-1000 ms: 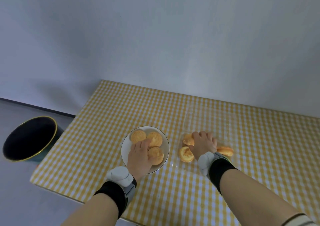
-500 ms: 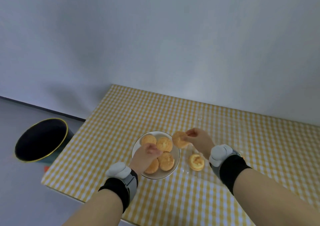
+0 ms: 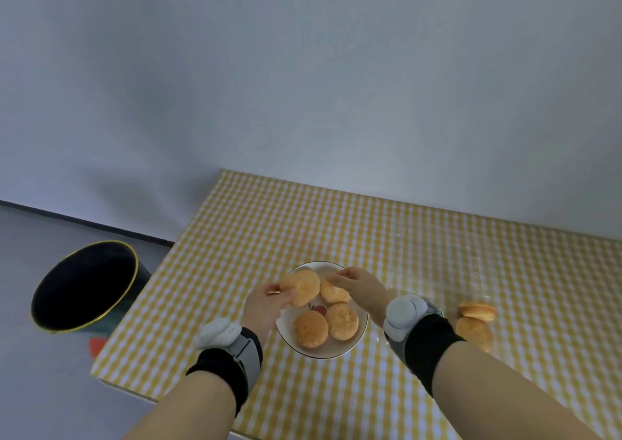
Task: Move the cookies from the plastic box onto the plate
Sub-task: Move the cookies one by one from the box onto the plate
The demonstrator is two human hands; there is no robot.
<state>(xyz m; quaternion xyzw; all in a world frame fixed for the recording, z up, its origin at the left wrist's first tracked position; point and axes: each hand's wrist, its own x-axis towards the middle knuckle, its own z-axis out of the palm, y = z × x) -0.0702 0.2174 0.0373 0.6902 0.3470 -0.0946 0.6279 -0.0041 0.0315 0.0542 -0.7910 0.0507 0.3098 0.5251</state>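
A white plate with a strawberry print sits near the table's front edge. Two round golden cookies lie flat on its near half. My left hand grips a third cookie by its edge, over the plate's far left rim. From the right, my right hand reaches over the plate's far side and pinches the far edge of another cookie. Right of the plate stands the clear plastic box, hard to make out, with two cookies in it.
A yellow-and-white checked cloth covers the table, which backs onto a grey wall. Its left and front edges are close to the plate. On the floor to the left stand a dark bin with a gold rim and something small and red.
My right hand has carried a cookie from the box side to over the plate. My left hand has taken hold of a cookie at the plate's far left. The camera has swung left.
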